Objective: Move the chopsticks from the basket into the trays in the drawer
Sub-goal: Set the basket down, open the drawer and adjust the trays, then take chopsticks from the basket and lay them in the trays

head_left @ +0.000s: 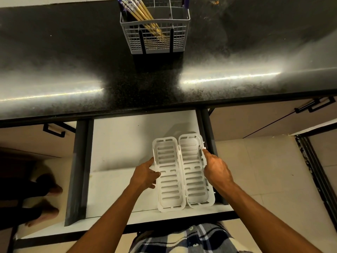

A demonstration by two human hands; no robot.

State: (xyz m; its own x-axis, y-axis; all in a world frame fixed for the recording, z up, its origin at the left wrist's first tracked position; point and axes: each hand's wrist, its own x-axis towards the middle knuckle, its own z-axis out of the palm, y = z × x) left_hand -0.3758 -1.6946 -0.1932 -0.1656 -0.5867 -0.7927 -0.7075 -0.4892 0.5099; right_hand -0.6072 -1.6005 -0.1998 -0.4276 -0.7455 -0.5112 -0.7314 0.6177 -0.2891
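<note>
Left hand point(145, 175) and right hand point(216, 166) gripping white trays point(183, 173) in the drawer point(116, 143); chopsticks point(144, 15) in basket point(155, 31) beyond, on bench point(73, 61).

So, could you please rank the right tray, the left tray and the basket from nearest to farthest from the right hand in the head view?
1. Right tray, held by the right hand.
2. Left tray, beside it.
3. Basket, up on the counter.

Both hands point(182, 172) grip two white trays point(182, 172) in the open drawer point(116, 143).
</note>
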